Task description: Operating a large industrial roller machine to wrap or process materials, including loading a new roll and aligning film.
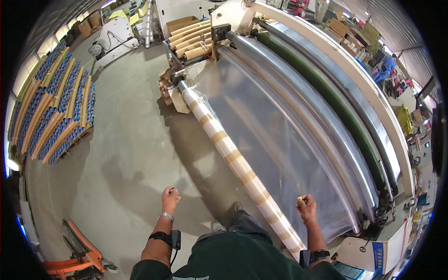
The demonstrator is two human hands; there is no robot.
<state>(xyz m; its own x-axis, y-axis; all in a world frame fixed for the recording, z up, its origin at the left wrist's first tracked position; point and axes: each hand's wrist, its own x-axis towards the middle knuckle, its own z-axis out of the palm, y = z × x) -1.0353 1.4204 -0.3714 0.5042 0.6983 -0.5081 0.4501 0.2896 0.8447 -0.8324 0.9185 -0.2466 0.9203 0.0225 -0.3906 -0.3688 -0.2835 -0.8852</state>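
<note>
A long roll of clear film [235, 161] runs diagonally in front of me, its core showing through in tan bands. From it a wide transparent film sheet [261, 126] stretches right to the machine's rollers. Over this sheet, just right of the roll, my right hand [306, 210] is closed on a small yellow object [299, 198]; its kind is too small to make out. Left of the roll, above the floor, my left hand [171, 199] has its fingers curled in, and nothing shows in them. Neither hand visibly touches the roll.
The machine carries a green roller [322, 98] and several metal rollers, with a white frame beam [364, 84] beyond. Cardboard tubes [191, 42] lie at its far end. Stacked blue-ended rolls [56, 105] stand far left. An orange pallet jack [84, 252] sits lower left.
</note>
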